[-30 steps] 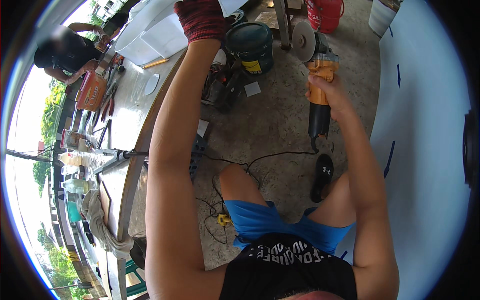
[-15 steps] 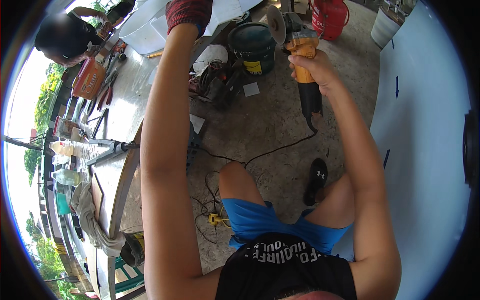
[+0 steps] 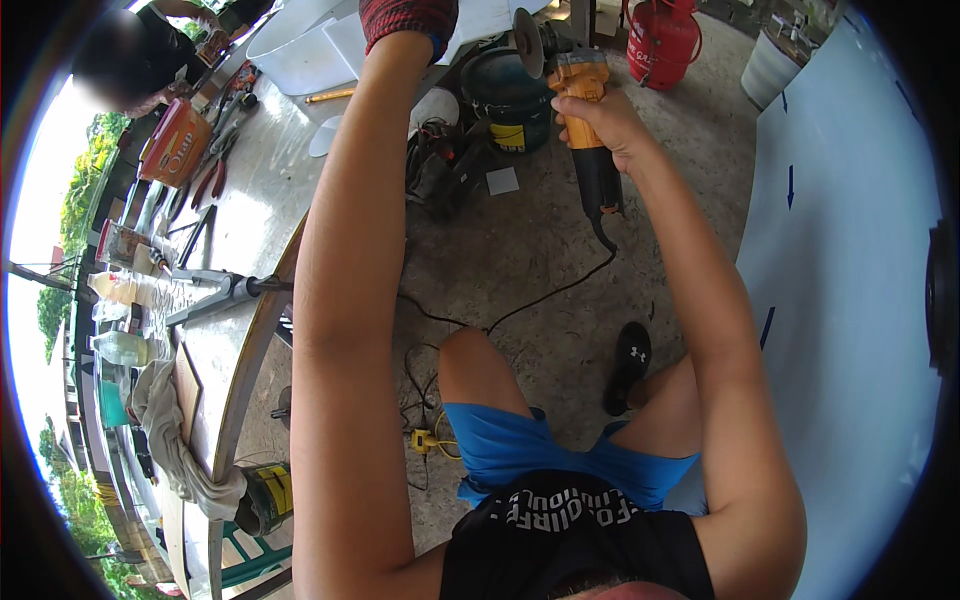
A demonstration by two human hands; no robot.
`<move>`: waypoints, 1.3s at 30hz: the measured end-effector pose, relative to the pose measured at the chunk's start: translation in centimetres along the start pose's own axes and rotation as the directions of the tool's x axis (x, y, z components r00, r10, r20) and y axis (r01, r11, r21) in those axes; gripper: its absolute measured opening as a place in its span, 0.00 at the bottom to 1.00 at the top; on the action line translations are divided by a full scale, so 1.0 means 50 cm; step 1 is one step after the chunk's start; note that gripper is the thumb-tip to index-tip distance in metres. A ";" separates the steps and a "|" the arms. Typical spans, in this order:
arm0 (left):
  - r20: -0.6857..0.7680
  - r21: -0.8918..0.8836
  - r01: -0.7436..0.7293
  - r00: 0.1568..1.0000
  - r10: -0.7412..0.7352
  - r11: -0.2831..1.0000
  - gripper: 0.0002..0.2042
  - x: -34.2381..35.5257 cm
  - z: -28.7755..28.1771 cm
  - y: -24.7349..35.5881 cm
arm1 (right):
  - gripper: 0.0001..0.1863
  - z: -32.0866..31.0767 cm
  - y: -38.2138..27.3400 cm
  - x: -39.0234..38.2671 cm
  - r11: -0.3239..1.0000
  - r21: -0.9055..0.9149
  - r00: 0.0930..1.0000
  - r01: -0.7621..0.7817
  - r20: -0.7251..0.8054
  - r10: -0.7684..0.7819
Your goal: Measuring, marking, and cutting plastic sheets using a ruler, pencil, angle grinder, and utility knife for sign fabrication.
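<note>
A yellow and black angle grinder [image 3: 578, 78] is gripped by its body in my bare right hand [image 3: 605, 122], fingers wrapped around it. Its thin round disc [image 3: 528, 44] points up and left, close to the edge of the white sheet material [image 3: 487, 18]. A black cord [image 3: 560, 288] runs down from the tool to the floor. My left hand [image 3: 408, 25] wears a red and black knit glove and reaches to the top edge, over the white pieces. The picture cuts off its fingers, so their hold is hidden.
A metal-topped table [image 3: 265, 150] at left carries pliers [image 3: 212, 182], a clamp [image 3: 235, 292], an orange tub [image 3: 175, 142], bottles and a cloth [image 3: 170, 425]. Another person [image 3: 135, 55] is beyond it. A dark bucket [image 3: 508, 100] and red gas cylinder [image 3: 663, 45] stand on the floor.
My right hand has brought the grinder left, nearer the white sheet's edge. My gloved left hand has shifted a little to the right. The view has tilted slightly.
</note>
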State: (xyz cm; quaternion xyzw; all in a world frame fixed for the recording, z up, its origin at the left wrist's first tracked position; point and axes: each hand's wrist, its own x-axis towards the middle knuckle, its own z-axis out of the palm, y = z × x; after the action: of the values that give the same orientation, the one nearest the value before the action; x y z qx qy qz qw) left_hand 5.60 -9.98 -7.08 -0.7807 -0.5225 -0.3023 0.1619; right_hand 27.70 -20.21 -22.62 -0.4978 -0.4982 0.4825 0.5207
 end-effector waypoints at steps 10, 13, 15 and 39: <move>-0.013 0.002 0.000 1.000 0.000 1.000 0.14 0.000 0.001 0.002 | 0.27 0.009 -0.007 -0.002 1.000 0.006 1.000 0.011 -0.007 -0.011; -0.017 0.011 0.002 1.000 -0.001 1.000 0.14 0.004 0.005 -0.001 | 0.23 0.015 -0.010 -0.002 0.999 0.039 0.999 0.015 -0.032 -0.014; -0.008 -0.008 0.017 1.000 -0.017 1.000 0.14 0.006 0.009 -0.002 | 0.23 0.015 -0.009 0.001 0.999 0.036 0.999 0.018 -0.031 -0.016; 0.035 0.032 0.021 0.999 -0.022 0.999 0.14 0.000 -0.004 0.008 | 0.28 0.000 -0.082 0.021 0.996 -0.052 0.997 0.073 0.006 -0.072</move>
State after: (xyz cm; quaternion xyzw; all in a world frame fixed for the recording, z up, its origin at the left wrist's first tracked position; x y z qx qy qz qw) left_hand 5.93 -10.27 -6.91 -0.7776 -0.5383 -0.2817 0.1619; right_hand 27.78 -19.35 -18.46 -0.4920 -0.5295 0.4510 0.5236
